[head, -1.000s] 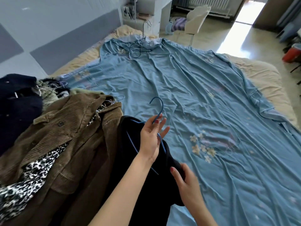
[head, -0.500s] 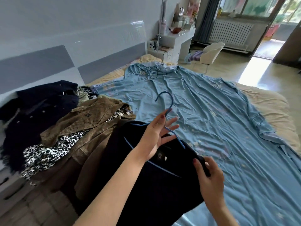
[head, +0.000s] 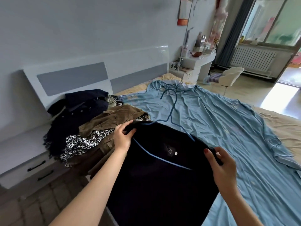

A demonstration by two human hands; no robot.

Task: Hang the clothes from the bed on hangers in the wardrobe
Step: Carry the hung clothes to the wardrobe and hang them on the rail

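A black garment (head: 162,176) hangs in front of me on a blue wire hanger (head: 171,111), whose hook sticks up above the neckline. My left hand (head: 123,136) pinches the garment's left shoulder. My right hand (head: 223,163) grips the right shoulder. Part of the hanger's lower bar shows inside the neck opening. A pile of clothes lies on the bed's left side: a brown corduroy jacket (head: 114,119), a leopard-print piece (head: 81,142) and a dark navy coat (head: 78,108).
The bed has a light blue sheet (head: 228,124) and a white-and-grey headboard (head: 73,79). More hangers (head: 175,88) lie at its far end. A bedside drawer unit (head: 32,168) stands at left, a white desk (head: 198,62) and chair (head: 229,75) beyond. No wardrobe is in view.
My left hand left the hanger's neck and took the garment's left shoulder. Both hands lifted the garment off the bed, and my view tilted up.
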